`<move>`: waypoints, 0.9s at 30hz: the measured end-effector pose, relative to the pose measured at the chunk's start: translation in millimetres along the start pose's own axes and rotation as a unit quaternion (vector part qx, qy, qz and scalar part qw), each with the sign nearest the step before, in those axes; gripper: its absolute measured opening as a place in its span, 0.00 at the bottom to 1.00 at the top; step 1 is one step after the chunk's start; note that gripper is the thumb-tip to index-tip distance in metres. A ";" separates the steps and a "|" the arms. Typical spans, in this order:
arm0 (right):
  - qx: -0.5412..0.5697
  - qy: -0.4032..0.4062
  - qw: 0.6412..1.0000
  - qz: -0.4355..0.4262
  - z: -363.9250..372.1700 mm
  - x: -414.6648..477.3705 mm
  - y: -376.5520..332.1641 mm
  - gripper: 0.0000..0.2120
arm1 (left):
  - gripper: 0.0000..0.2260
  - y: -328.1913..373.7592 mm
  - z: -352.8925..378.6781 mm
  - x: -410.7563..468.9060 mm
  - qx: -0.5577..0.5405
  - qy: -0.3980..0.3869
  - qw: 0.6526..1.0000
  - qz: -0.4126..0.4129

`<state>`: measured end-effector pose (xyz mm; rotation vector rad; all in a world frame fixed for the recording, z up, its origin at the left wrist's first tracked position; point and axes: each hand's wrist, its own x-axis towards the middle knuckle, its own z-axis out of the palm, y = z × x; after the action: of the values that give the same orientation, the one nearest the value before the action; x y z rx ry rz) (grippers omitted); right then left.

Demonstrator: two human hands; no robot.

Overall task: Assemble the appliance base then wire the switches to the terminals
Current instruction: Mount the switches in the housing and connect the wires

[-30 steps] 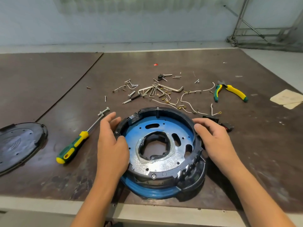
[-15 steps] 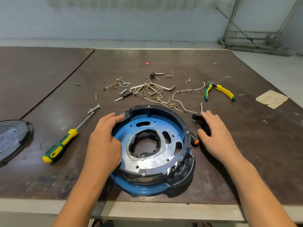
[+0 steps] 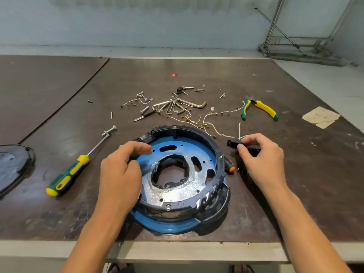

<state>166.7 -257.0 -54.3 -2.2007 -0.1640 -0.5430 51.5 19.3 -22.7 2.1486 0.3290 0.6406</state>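
Your right fingertips [image 3: 240, 147] are curled in a pinch on a small black switch [image 3: 232, 143]. It sits just above the table [image 3: 216, 75], close beside the right side of the appliance base [image 3: 175, 127]. A white wire [image 3: 239, 128] runs up from the switch toward the loose wiring behind it. The rest of your right hand [image 3: 264, 162] arches over the table next to the base. Below the switch, an orange-tipped part [image 3: 232, 169] sticks out from the base's black ring.

The fingers of your left hand [image 3: 120, 172] are bent over the base's left rim and grip it, with the tips reaching in onto the blue plate [image 3: 202, 150]. The base lies flat near the front edge of the table, directly before you, open side up.

Behind it lie scattered hex keys [image 3: 177, 107], screws and brass-tipped wires. The yellow-and-green pliers [image 3: 260, 109] lie to the far right, near a scrap of paper [image 3: 321, 117]. To the left a screwdriver [image 3: 69, 172] lies at a slant, and a black cover [image 3: 13, 166] sits at the table's left edge.
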 end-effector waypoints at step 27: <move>0.163 -0.126 0.971 -0.124 24.9 -46.5 -77.8 0.09 | 0.24 16.4 -19.5 -1.7 0.260 -0.225 0.925 0.163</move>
<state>110.0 -185.2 -33.0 -1.9288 -0.6258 -0.3398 39.4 21.5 -0.3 2.8158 -0.1359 0.2241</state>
